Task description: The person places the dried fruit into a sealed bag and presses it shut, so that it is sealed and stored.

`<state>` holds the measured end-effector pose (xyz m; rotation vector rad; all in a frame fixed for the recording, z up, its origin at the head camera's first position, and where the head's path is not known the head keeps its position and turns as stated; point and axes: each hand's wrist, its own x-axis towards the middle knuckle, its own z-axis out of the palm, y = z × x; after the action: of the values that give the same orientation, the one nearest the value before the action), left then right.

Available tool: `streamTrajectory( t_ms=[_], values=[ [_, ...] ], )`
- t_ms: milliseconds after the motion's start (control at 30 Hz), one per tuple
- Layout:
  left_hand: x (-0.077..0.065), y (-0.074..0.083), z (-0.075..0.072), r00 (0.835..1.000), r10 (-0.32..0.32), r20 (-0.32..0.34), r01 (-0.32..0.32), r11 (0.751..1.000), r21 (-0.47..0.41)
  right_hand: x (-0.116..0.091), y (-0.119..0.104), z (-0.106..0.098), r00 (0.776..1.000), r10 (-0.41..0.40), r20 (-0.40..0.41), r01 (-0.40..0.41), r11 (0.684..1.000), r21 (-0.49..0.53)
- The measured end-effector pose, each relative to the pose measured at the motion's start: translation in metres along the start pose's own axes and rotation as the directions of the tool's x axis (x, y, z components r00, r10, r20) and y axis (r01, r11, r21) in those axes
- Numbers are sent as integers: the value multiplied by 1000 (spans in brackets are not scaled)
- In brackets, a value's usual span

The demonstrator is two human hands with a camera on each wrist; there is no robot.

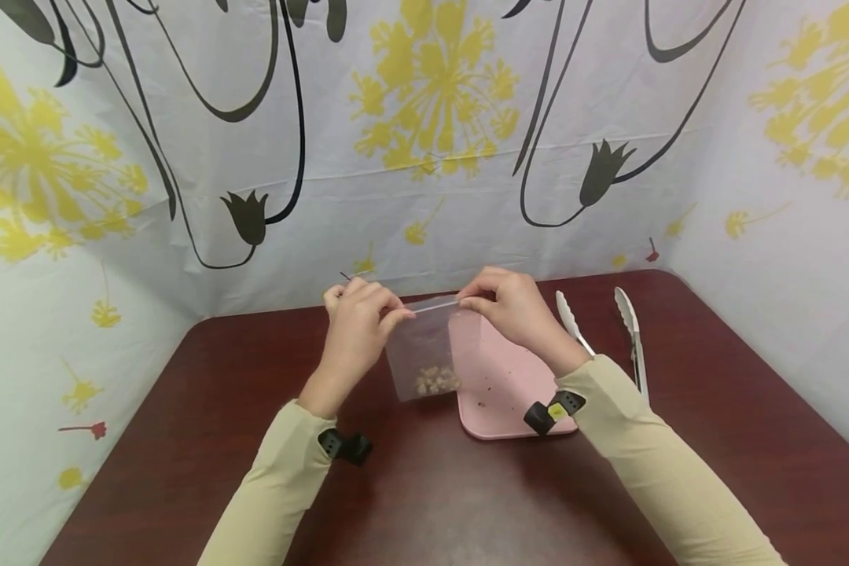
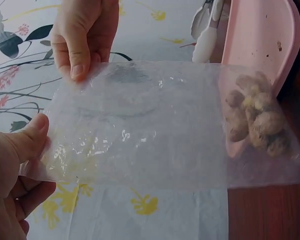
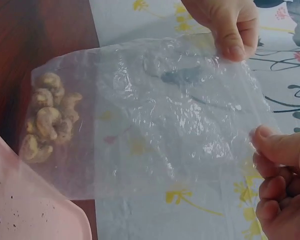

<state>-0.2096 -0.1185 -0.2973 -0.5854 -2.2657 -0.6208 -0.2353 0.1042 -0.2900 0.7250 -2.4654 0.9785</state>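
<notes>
above the table, a clear crinkled bag holds cashews.

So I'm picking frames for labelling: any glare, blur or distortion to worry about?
Head view: wide-angle bending at the edges, even light, sharp. Left wrist view: bright glints on the clear bag, cashews soft through the film. Right wrist view: similar sheen, cashews clearer, pink tray corner slightly soft.

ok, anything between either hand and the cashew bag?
Nothing visible. The left hand and right hand each already pinch the top edge of the clear plastic bag, one at each end; the cashews sit at its bottom.
</notes>
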Motion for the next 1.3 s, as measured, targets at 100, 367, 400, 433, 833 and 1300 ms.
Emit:
streamTrajectory(
  t_ms=[100, 367, 400, 433, 833, 1300],
  values=[
    [-1, -2, -2, 999, 17, -33, -17, 1000, -1, 2, -1, -1, 999, 45, -18, -44, 999, 7],
    [-2, -6, -3, 998, -23, -57, 23, 1000, 2, 5, -5, -2, 998, 69, -11, -68, 996, 65],
    [-2, -7, -3, 998, -32, -53, 31, 999, -6, 5, -5, -2, 998, 63, -9, -62, 996, 66],
    [-3, -7, -2, 998, -39, -52, 38, 999, -17, 5, -6, -2, 999, 54, -8, -53, 996, 66],
    [-16, -25, 4, 993, -92, -77, 74, 976, -206, 4, -12, -8, 999, 17, -34, -15, 998, 68],
    [-48, -36, 28, 968, -148, 203, 209, 923, -322, 5, -9, -15, 997, 57, -47, -53, 996, 76]
  ],
)
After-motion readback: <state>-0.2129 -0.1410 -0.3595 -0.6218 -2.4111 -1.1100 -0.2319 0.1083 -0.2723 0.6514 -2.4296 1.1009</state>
